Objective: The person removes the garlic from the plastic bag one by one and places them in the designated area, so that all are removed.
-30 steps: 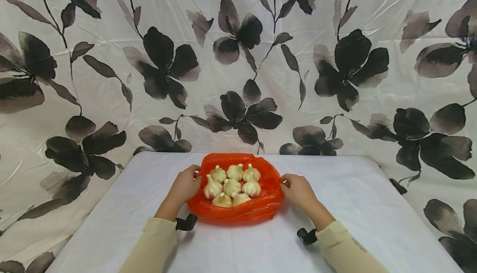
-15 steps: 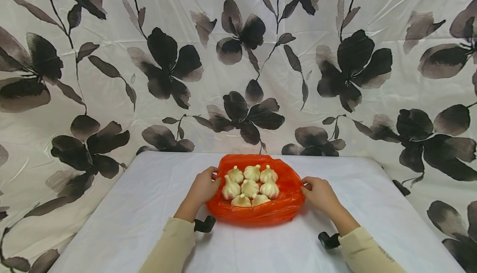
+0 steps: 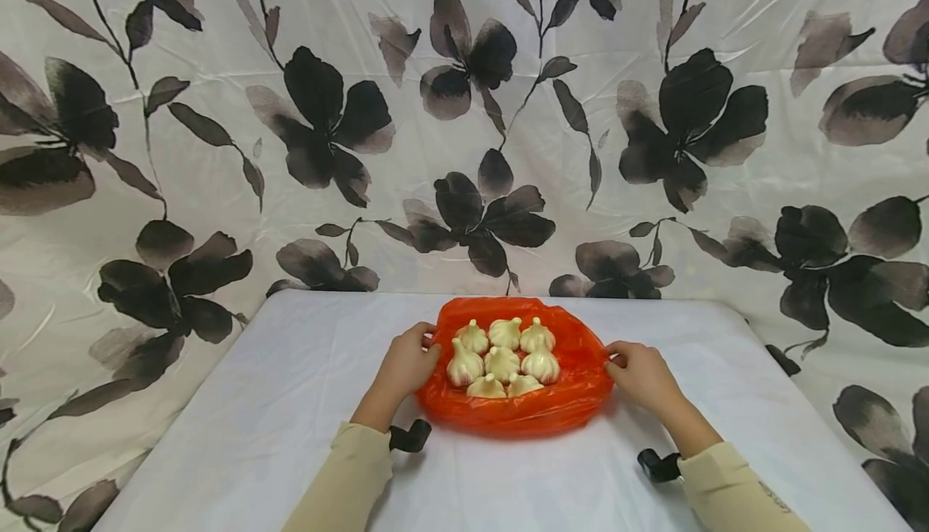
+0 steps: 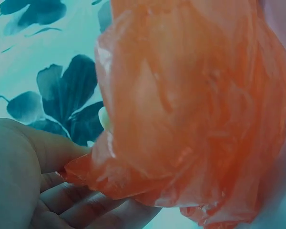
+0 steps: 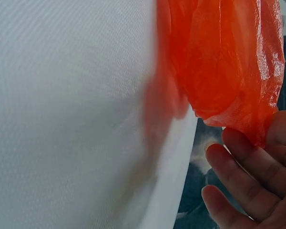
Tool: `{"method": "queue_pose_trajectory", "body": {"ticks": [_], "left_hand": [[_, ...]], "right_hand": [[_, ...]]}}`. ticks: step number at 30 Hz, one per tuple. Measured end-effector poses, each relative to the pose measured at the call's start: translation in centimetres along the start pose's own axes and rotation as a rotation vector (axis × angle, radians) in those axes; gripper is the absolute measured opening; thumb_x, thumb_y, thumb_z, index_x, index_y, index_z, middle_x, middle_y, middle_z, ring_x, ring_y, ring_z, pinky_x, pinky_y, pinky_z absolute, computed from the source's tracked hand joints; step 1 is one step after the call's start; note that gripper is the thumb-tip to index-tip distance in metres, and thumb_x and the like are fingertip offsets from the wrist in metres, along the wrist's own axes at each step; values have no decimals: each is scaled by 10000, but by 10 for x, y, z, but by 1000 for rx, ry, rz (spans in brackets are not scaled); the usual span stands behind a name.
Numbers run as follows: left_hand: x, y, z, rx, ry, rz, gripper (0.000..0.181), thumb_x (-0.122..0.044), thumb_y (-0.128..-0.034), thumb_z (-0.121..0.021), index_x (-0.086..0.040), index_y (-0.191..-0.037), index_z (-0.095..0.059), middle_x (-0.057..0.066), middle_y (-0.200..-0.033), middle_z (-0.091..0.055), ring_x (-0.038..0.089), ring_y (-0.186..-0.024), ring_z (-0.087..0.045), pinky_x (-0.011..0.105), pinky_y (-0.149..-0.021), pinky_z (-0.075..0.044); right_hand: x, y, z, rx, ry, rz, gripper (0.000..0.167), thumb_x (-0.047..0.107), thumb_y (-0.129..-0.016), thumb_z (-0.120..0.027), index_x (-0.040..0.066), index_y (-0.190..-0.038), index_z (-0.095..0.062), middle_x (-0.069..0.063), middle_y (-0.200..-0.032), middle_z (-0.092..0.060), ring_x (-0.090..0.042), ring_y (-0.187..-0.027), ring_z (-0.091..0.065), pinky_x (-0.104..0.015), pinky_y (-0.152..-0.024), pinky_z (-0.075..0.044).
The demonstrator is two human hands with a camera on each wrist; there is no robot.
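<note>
A red plastic bag (image 3: 569, 407) sits on the white-covered table, its mouth spread wide and facing up. Several garlic bulbs (image 3: 502, 363) lie bunched inside it. At the bag's left edge my left hand (image 3: 408, 361) pinches the plastic; the left wrist view shows a corner of the bag (image 4: 181, 109) between the thumb and fingers of that hand (image 4: 19, 171). On the opposite side my right hand (image 3: 644, 372) pinches the bag's right edge. The right wrist view has the gathered plastic (image 5: 219, 67) between thumb and forefinger, the other fingers (image 5: 243, 183) spread loosely.
The table (image 3: 254, 435) wears a smooth white cover. Behind it hangs a pale cloth (image 3: 406, 137) printed with dark flowers. A black wrist camera (image 3: 410, 436) is strapped on the left wrist, another black camera (image 3: 659, 465) on the right.
Both hands and the red bag with the garlic have moved right across the table, mostly between the first and second head frames. Each hand keeps its pinch on the bag's edge.
</note>
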State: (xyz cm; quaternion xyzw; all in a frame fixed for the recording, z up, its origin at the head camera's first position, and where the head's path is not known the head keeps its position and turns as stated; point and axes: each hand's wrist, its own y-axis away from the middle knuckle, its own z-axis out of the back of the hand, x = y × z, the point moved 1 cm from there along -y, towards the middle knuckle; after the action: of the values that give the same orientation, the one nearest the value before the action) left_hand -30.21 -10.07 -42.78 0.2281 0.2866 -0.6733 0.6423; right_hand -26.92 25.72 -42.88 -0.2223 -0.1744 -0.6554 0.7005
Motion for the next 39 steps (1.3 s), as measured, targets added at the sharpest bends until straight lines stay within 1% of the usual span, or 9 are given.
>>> {"method": "queue_pose_trajectory", "body": {"ticks": [9,14,18,23,27,31,36,38,39], "left_hand": [[2,3,7,-25,-46,19,328,-116,-923,-554,-48,-1242,-588,87,-920,-669,176,-721,-589,283,-630,-556],[3,4,7,-41,-86,1,335,-117,-918,-563,-39,-1244,-582,80,-861,-660,173,-674,-569,277,-602,-544],[3,3,5,-35,-105,-9,376,-166,-903,-599,-23,-1250,-569,86,-860,-676,177,-689,-592,305,-638,-572],[0,4,2,-33,-140,-26,385,-156,-899,-607,-14,-1255,-566,114,-884,-695,196,-709,-621,342,-680,-592],[-3,3,5,-51,-205,-47,343,-104,-914,-559,-30,-1248,-576,158,-974,-713,263,-789,-678,414,-757,-598],[-4,1,11,-43,-258,-44,341,-92,-916,-531,-40,-1250,-578,178,-1030,-711,308,-845,-693,454,-802,-588],[0,-2,11,-42,-234,-58,391,-157,-906,-575,-34,-1277,-551,127,-886,-702,220,-708,-640,379,-706,-598],[2,-1,9,-45,-213,-67,441,-197,-903,-590,-44,-1311,-525,103,-853,-687,193,-681,-608,354,-677,-590],[2,-1,9,-41,-201,-71,472,-209,-901,-595,-46,-1334,-506,106,-873,-686,200,-702,-614,365,-692,-592]], "right_hand": [[4,1,-2,-14,15,-24,183,136,-856,-620,43,-999,-684,-45,-733,-653,-161,-604,-526,-259,-532,-448],[11,-1,-7,-44,72,14,159,195,-845,-667,62,-930,-651,-32,-686,-619,-169,-591,-507,-261,-530,-424],[19,-5,-14,-40,106,28,174,204,-836,-700,76,-900,-601,-32,-656,-583,-178,-572,-487,-260,-516,-405],[31,-8,-22,-8,155,27,140,121,-828,-674,96,-924,-577,-31,-666,-572,-185,-567,-479,-261,-521,-435],[38,-9,-27,-9,168,38,144,80,-818,-664,100,-927,-573,-26,-678,-579,-185,-573,-487,-259,-526,-455],[41,-10,-29,-27,158,58,141,73,-811,-662,101,-916,-574,-19,-660,-564,-182,-560,-481,-256,-505,-429],[43,-8,-25,-63,172,78,171,202,-827,-701,113,-903,-576,-7,-623,-536,-182,-533,-470,-273,-469,-372],[42,-9,-23,-82,183,70,218,261,-833,-702,111,-947,-591,-11,-621,-532,-182,-530,-468,-279,-458,-357],[42,-10,-21,-89,181,62,246,274,-835,-698,107,-990,-604,-17,-631,-536,-183,-535,-471,-280,-457,-361]]}}
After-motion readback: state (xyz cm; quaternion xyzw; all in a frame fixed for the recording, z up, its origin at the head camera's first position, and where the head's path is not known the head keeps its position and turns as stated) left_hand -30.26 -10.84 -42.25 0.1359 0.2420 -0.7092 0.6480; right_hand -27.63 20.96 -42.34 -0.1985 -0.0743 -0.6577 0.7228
